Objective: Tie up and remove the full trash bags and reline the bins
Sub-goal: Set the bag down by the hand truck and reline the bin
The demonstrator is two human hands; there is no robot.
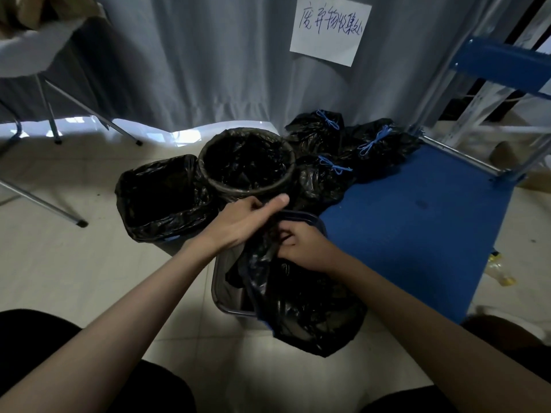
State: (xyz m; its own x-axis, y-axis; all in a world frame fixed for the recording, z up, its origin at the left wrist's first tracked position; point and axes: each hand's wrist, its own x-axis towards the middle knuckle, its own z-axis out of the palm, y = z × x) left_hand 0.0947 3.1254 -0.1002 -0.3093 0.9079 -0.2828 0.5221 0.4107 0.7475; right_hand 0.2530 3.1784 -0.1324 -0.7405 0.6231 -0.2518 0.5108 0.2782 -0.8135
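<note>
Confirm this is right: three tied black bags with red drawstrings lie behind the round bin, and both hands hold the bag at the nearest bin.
Wrong on colour: the head view shows the drawstrings on the three tied black bags are blue, not red. They do lie behind the round bin, and the left hand and right hand hold the bag at the nearest bin.

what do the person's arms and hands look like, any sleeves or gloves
Both forearms are bare, with no sleeves reaching into view. The left hand and right hand wear no gloves, and no rings, watch or wristbands show. Dark clothing covers the knees at the bottom corners of the head view.
</note>
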